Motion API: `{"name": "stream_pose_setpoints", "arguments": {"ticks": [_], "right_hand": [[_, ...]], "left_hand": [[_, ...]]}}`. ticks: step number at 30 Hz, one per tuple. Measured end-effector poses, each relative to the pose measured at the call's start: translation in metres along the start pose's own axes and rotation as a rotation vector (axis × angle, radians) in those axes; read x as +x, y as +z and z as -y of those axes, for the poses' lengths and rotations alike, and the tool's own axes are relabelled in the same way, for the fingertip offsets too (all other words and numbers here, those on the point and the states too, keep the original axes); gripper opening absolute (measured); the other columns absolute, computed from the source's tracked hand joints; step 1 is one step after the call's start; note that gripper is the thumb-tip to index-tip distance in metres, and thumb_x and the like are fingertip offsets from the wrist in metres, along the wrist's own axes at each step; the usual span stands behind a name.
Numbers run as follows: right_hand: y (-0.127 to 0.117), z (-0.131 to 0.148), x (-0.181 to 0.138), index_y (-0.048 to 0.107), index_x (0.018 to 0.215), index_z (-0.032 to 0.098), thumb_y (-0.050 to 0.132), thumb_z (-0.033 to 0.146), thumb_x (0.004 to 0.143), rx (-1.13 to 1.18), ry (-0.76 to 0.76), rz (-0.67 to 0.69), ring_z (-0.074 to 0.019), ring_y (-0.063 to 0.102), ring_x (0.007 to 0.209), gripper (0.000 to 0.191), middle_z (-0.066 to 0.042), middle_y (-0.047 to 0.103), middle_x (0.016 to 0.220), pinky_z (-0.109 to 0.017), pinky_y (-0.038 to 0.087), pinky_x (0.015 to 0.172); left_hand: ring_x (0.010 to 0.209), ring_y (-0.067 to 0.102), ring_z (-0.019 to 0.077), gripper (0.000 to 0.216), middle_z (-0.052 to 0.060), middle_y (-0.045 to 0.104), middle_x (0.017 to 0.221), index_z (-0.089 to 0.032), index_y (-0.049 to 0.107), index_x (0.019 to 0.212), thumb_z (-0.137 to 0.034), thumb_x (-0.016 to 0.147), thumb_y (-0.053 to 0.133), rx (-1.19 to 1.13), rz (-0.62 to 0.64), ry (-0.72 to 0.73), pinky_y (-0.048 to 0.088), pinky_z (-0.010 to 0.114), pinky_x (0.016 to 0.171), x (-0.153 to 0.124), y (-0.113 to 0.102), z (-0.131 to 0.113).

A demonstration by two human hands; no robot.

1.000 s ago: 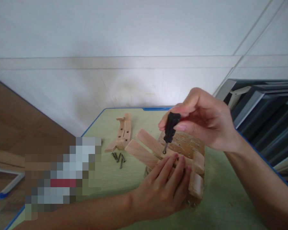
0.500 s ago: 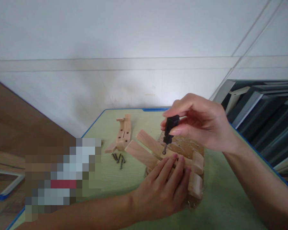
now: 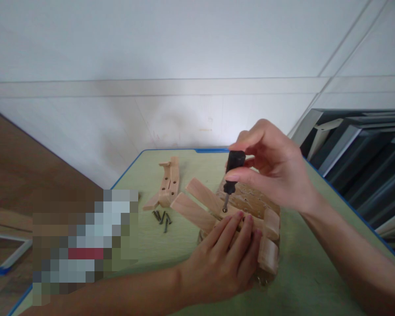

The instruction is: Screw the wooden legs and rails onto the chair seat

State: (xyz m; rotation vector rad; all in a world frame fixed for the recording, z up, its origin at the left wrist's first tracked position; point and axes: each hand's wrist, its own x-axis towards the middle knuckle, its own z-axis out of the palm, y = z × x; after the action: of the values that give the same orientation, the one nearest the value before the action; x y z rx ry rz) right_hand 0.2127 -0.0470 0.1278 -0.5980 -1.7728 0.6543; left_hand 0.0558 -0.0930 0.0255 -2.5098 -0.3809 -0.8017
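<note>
My right hand point(image 3: 274, 169) grips the black handle of a short screwdriver point(image 3: 235, 164) between thumb and fingers. The screwdriver stands nearly upright, its metal tip in a hole of a curved wooden piece point(image 3: 206, 196). A second curved wooden piece point(image 3: 194, 211) lies alongside, nearer to me. My left hand point(image 3: 222, 259) is laid across both pieces with its fingers curled over the wood, holding them down. Its thumb is hidden. Beneath them is a rough brown block point(image 3: 250, 197) with a scarred surface.
On the pale green table point(image 3: 151, 250), a wooden assembly with dark holes point(image 3: 169, 186) lies at the back left. Several dark screws point(image 3: 163, 219) are in front of it. A pixelated patch covers the table's left side. Dark panels point(image 3: 365, 153) are stacked at right; a white wall point(image 3: 184, 118) rises behind.
My right hand has shifted its grip slightly higher, and the screwdriver handle stands a little more upright. The tip stays at the same hole; my left hand has not moved.
</note>
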Motion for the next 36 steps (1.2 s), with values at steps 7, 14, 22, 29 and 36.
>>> {"name": "stream_pose_setpoints", "arguments": {"ticks": [7, 14, 22, 29, 36], "right_hand": [[0.001, -0.005, 0.0, 0.055, 0.088, 0.02, 0.066, 0.018, 0.074, -0.043, -0.081, -0.014, -0.0089, 0.054, 0.074, 0.018, 0.002, 0.051, 0.078, -0.019, 0.047, 0.055], [-0.009, 0.0, -0.001, 0.056, 0.098, 0.017, 0.051, 0.013, 0.084, 0.067, -0.059, 0.12, -0.0158, 0.059, 0.1, 0.016, -0.004, 0.061, 0.1, -0.033, 0.052, 0.083], [-0.005, 0.002, 0.0, 0.059, 0.087, 0.015, 0.054, 0.011, 0.082, 0.101, -0.059, 0.11, -0.0145, 0.063, 0.089, 0.008, -0.004, 0.064, 0.087, -0.032, 0.052, 0.08], [-0.005, 0.003, 0.001, 0.058, 0.087, 0.014, 0.054, 0.013, 0.082, 0.092, -0.077, 0.135, -0.0137, 0.062, 0.084, 0.007, -0.004, 0.062, 0.086, -0.031, 0.052, 0.075], [-0.005, 0.002, 0.001, 0.058, 0.086, 0.015, 0.057, 0.015, 0.081, 0.118, -0.091, 0.118, -0.0135, 0.062, 0.084, 0.005, -0.003, 0.061, 0.083, -0.031, 0.054, 0.075]], "left_hand": [[0.113, 0.052, 0.0355, 0.046, 0.019, 0.059, 0.117, -0.007, 0.057, 0.112, -0.039, 0.08, 0.046, 0.008, -0.011, -0.005, 0.046, 0.043, 0.092, 0.0, 0.0, 0.0], [0.111, 0.054, 0.0331, 0.045, 0.018, 0.06, 0.116, -0.008, 0.057, 0.111, -0.038, 0.081, 0.045, 0.007, -0.016, -0.004, 0.047, 0.041, 0.09, 0.001, 0.0, 0.001], [0.112, 0.053, 0.0324, 0.043, 0.018, 0.059, 0.117, -0.008, 0.056, 0.113, -0.035, 0.082, 0.042, 0.019, -0.011, -0.005, 0.046, 0.041, 0.091, 0.001, -0.001, 0.001], [0.113, 0.052, 0.0339, 0.048, 0.019, 0.057, 0.12, -0.007, 0.055, 0.115, -0.039, 0.081, 0.043, 0.017, 0.01, -0.009, 0.045, 0.043, 0.091, -0.001, -0.001, 0.0], [0.112, 0.052, 0.0339, 0.048, 0.019, 0.056, 0.121, -0.008, 0.056, 0.113, -0.041, 0.081, 0.043, 0.012, 0.005, -0.033, 0.044, 0.043, 0.091, 0.0, 0.001, -0.002]]}}
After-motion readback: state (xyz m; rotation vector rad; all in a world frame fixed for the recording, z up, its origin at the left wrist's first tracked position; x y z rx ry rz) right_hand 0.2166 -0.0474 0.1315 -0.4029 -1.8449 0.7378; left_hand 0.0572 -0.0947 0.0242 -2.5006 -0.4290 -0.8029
